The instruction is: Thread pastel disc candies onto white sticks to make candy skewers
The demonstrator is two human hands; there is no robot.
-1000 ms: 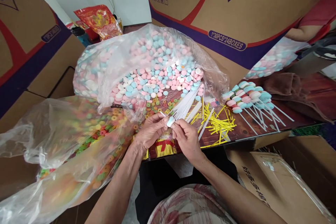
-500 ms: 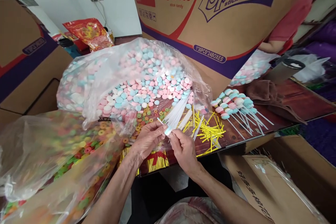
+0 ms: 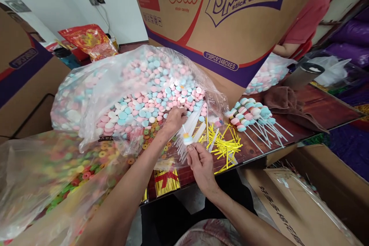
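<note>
My right hand [image 3: 201,163] is closed on a candy skewer [image 3: 188,138], held upright. Its short visible top carries a pale blue and white piece and an orange-yellow one, with the white stick tip poking out above. My left hand [image 3: 175,120] reaches to the front edge of the heap of pink, blue and white candies [image 3: 150,102]. Its fingers are bent together among the candies, and what they pinch is hidden. Between the hands lies a fan of white sticks [image 3: 188,125] on the table.
Gold twist ties [image 3: 226,143] and a stack of finished candy skewers [image 3: 252,113] lie to the right. A bag of ring-shaped candies [image 3: 83,177] fills the left. A large carton [image 3: 219,38] stands behind, an open carton [image 3: 288,200] below right. A person's sleeve [image 3: 309,17] shows beyond.
My left hand has left the skewer and moved up to the candy heap. My right hand still holds the skewer, now upright with an orange-yellow piece showing. The view has shifted slightly right.
</note>
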